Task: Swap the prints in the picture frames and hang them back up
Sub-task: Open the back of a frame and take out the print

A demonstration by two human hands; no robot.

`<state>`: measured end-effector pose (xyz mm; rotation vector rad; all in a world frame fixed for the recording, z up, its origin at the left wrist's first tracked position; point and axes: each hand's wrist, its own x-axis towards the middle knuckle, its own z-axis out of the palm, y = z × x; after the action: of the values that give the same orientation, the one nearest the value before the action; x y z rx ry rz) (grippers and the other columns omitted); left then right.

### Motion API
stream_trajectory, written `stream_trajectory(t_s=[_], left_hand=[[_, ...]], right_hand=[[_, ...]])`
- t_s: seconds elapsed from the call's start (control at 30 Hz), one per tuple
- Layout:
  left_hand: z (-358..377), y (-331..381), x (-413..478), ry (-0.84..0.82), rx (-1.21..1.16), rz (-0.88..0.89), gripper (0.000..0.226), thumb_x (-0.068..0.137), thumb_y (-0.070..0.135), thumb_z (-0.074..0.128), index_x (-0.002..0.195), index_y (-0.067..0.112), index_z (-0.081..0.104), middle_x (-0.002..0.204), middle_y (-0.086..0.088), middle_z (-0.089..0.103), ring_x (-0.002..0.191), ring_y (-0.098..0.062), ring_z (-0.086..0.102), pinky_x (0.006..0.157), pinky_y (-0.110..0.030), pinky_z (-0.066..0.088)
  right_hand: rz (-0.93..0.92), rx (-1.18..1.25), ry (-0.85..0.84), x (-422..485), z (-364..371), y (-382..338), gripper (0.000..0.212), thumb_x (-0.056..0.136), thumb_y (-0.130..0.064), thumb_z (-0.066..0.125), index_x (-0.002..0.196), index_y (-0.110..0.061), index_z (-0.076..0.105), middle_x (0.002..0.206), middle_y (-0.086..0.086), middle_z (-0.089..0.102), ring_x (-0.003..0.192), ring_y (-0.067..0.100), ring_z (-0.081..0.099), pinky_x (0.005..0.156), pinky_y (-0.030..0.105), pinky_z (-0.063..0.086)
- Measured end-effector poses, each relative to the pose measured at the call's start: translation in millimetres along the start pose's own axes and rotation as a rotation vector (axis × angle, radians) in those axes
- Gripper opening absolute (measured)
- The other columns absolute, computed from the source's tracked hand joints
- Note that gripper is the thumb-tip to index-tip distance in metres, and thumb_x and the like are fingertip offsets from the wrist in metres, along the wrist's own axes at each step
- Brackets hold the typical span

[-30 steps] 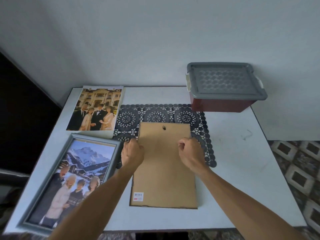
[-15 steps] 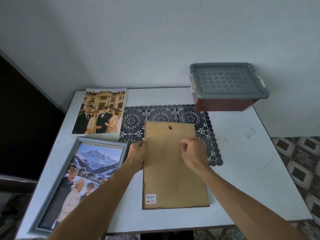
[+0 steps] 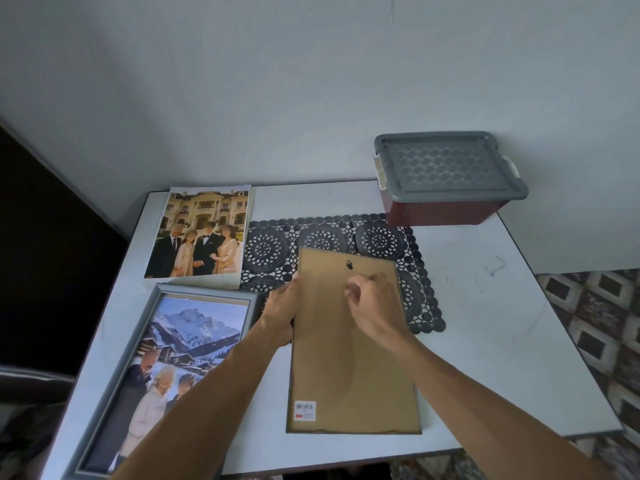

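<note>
A picture frame lies face down on the white table, its brown backing board (image 3: pixel 349 368) up, with a small black hanger near its top edge. My left hand (image 3: pixel 282 311) grips the frame's left edge. My right hand (image 3: pixel 369 294) rests on the board's upper part just below the hanger, fingers curled; what they hold, if anything, is blurred. A grey frame (image 3: pixel 114 389) holding a mountain family print lies at the front left. Behind it a loose print of a group before a mansion (image 3: pixel 201 233) lies flat.
A black lace placemat (image 3: pixel 412 271) lies under the face-down frame's top. A red box with a grey lid (image 3: pixel 446 178) stands at the back right against the wall. The white table (image 3: pixel 502 341) ends close at front and right, above a patterned floor.
My left hand has slid from the board's top onto the frame's left edge. My right hand has moved up toward the hanger. The view has shifted, so everything appears further right.
</note>
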<state>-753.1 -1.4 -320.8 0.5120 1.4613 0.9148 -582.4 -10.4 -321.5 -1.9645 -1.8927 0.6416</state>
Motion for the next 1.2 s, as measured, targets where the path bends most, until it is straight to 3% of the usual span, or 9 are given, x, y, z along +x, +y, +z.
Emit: stream_trajectory(t_s=[0.33, 0.47, 0.6, 0.67, 0.77, 0.87, 0.97, 1.07, 1.2], left_hand=[[-7, -12, 5, -0.101, -0.16, -0.047, 0.035, 0.104, 0.033, 0.047, 0.106, 0.006, 0.07, 0.104, -0.012, 0.075, 0.091, -0.023, 0.074, 0.078, -0.038, 0.057], [-10, -16, 10, -0.164, -0.181, -0.093, 0.043, 0.102, 0.039, 0.048, 0.12, 0.005, 0.067, 0.117, -0.014, 0.071, 0.105, -0.027, 0.069, 0.086, -0.041, 0.055], [-9, -12, 15, -0.314, -0.207, -0.118, 0.044, 0.103, 0.038, 0.041, 0.118, 0.007, 0.068, 0.114, -0.015, 0.071, 0.098, -0.027, 0.069, 0.079, -0.037, 0.055], [-7, -6, 15, -0.348, -0.153, -0.142, 0.039, 0.099, 0.033, 0.042, 0.098, 0.007, 0.071, 0.093, -0.014, 0.068, 0.078, -0.025, 0.065, 0.066, -0.033, 0.054], [-5, 2, 19, -0.287, -0.064, -0.217, 0.025, 0.091, 0.028, 0.046, 0.071, 0.016, 0.054, 0.068, -0.003, 0.044, 0.054, -0.019, 0.046, 0.046, -0.026, 0.044], [-3, 5, 27, -0.301, -0.114, -0.213, 0.043, 0.099, 0.046, 0.047, 0.096, 0.01, 0.07, 0.093, -0.009, 0.071, 0.081, -0.025, 0.068, 0.069, -0.034, 0.055], [-1, 5, 33, -0.295, -0.155, -0.185, 0.058, 0.1, 0.055, 0.041, 0.127, 0.009, 0.063, 0.123, -0.015, 0.068, 0.114, -0.031, 0.065, 0.087, -0.043, 0.055], [-3, 2, 38, -0.303, -0.179, -0.183, 0.062, 0.099, 0.057, 0.039, 0.135, 0.009, 0.058, 0.128, -0.016, 0.064, 0.119, -0.031, 0.062, 0.093, -0.045, 0.053], [0, 2, 38, -0.318, -0.214, -0.169, 0.054, 0.101, 0.051, 0.04, 0.127, 0.01, 0.063, 0.118, -0.014, 0.07, 0.099, -0.026, 0.071, 0.078, -0.038, 0.057]], right_hand=[[0.001, -0.086, 0.003, -8, 1, 1, 0.03, 0.097, -0.038, 0.058, 0.125, -0.026, 0.059, 0.123, 0.006, 0.052, 0.114, 0.026, 0.049, 0.095, 0.036, 0.045], [-0.008, -0.086, -0.013, -6, 2, 2, 0.032, 0.097, -0.04, 0.057, 0.127, -0.027, 0.058, 0.125, 0.006, 0.052, 0.116, 0.025, 0.049, 0.095, 0.035, 0.045], [-0.021, -0.087, -0.009, -4, 0, 3, 0.032, 0.098, -0.039, 0.056, 0.128, -0.026, 0.057, 0.125, 0.007, 0.052, 0.116, 0.026, 0.049, 0.095, 0.034, 0.046], [-0.019, -0.09, -0.015, -4, 0, 4, 0.032, 0.098, -0.039, 0.056, 0.128, -0.026, 0.057, 0.126, 0.007, 0.052, 0.116, 0.026, 0.049, 0.096, 0.035, 0.046], [-0.018, -0.091, -0.02, -4, -2, 7, 0.033, 0.098, -0.038, 0.057, 0.129, -0.026, 0.058, 0.126, 0.007, 0.052, 0.117, 0.026, 0.048, 0.098, 0.035, 0.044], [-0.026, -0.089, -0.004, -3, -4, 6, 0.031, 0.099, -0.037, 0.056, 0.128, -0.026, 0.058, 0.126, 0.007, 0.052, 0.117, 0.026, 0.049, 0.097, 0.035, 0.043], [-0.034, -0.08, 0.007, 0, -3, 3, 0.029, 0.099, -0.036, 0.055, 0.126, -0.026, 0.058, 0.125, 0.007, 0.052, 0.116, 0.026, 0.049, 0.096, 0.035, 0.044], [-0.041, -0.073, 0.02, 0, -2, 4, 0.029, 0.099, -0.037, 0.055, 0.125, -0.026, 0.058, 0.123, 0.007, 0.053, 0.114, 0.026, 0.05, 0.094, 0.035, 0.045], [-0.042, -0.073, 0.03, 0, -1, 6, 0.029, 0.099, -0.038, 0.054, 0.125, -0.026, 0.058, 0.122, 0.007, 0.053, 0.113, 0.027, 0.05, 0.093, 0.035, 0.044]])
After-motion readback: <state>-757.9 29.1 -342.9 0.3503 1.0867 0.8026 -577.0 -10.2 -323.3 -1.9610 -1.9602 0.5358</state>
